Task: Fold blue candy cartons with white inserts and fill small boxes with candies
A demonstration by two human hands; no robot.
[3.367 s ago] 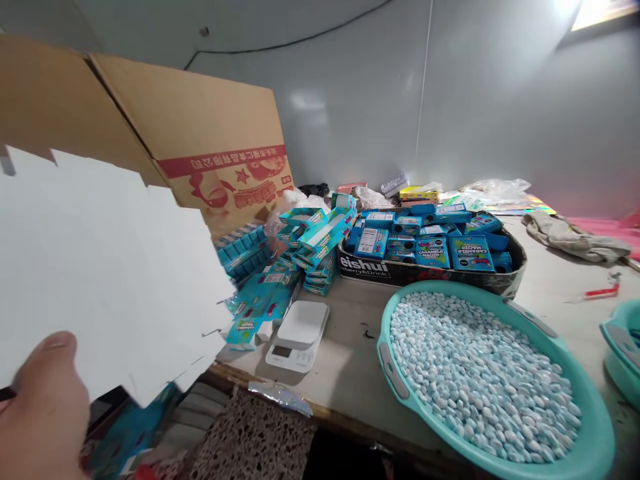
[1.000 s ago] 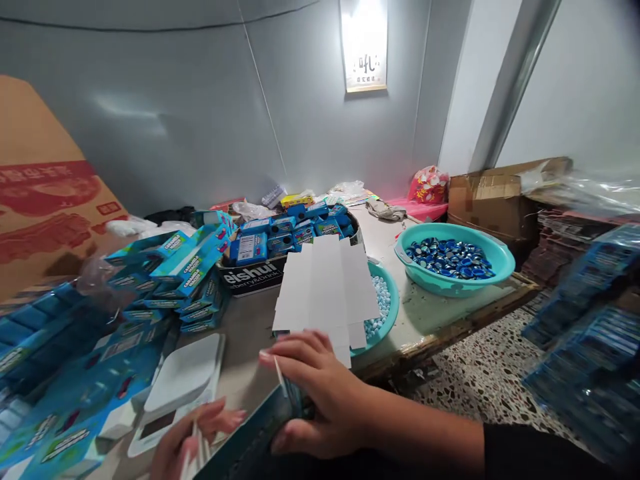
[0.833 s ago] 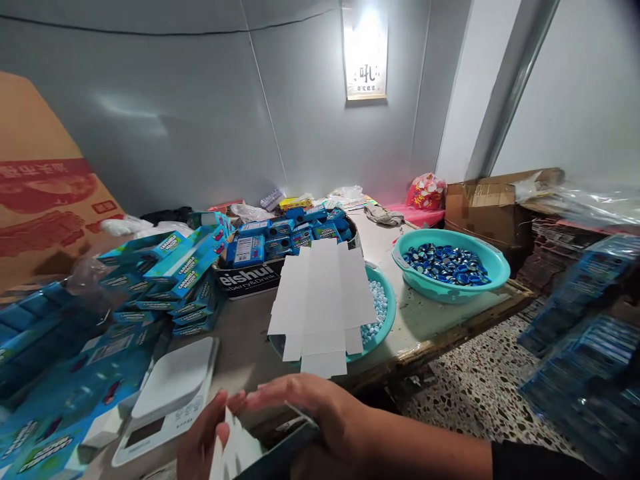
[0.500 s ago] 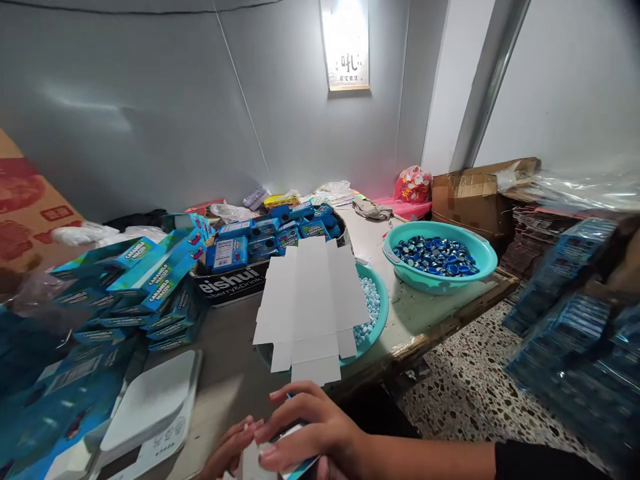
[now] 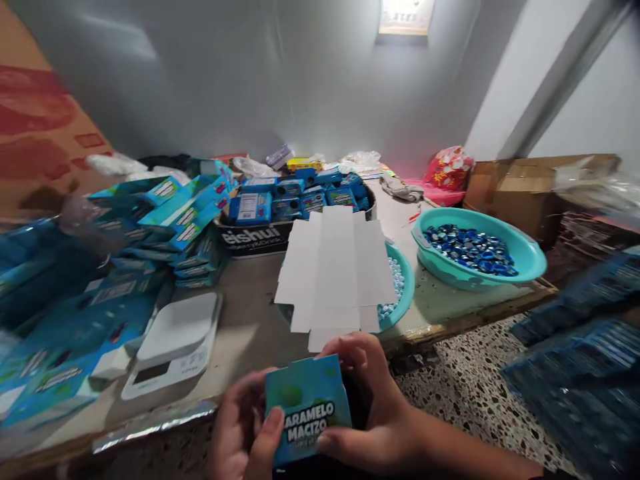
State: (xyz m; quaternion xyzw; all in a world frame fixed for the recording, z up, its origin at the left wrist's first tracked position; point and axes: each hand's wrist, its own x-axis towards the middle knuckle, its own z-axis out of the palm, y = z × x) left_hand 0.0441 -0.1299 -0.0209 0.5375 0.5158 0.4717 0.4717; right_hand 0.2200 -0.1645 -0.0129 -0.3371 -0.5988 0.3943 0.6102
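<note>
The left hand and right hand pinch a blue box between them, before the near edge of the counter. Along that edge, white card lies over a bowl; a scale stands farther left.

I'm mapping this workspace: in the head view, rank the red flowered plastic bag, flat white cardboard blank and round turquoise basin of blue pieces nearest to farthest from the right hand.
From the right hand:
1. Flat white cardboard blank, just ahead.
2. Round turquoise basin, farther ahead to the right.
3. Red flowered plastic bag, behind that basin.
</note>
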